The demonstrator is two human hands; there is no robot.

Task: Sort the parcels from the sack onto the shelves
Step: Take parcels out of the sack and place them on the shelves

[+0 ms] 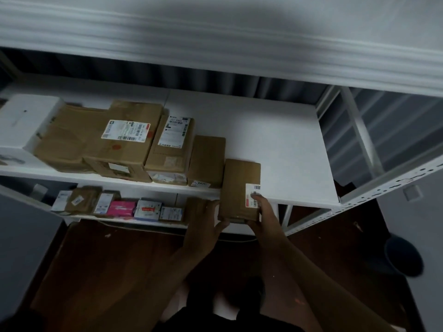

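Brown cardboard parcel [240, 190] half on the middle shelf [282, 149], near end overhanging its front edge, just right of the row of boxes [143, 144]. Held at that near end: left hand [208, 220] curled round the left corner, right hand [260, 213] round the right, fingers [256, 197] over the label. Risk, probably: released now, tips off the shelf edge; pushed crooked, jams against the neighbouring small box [208, 161].
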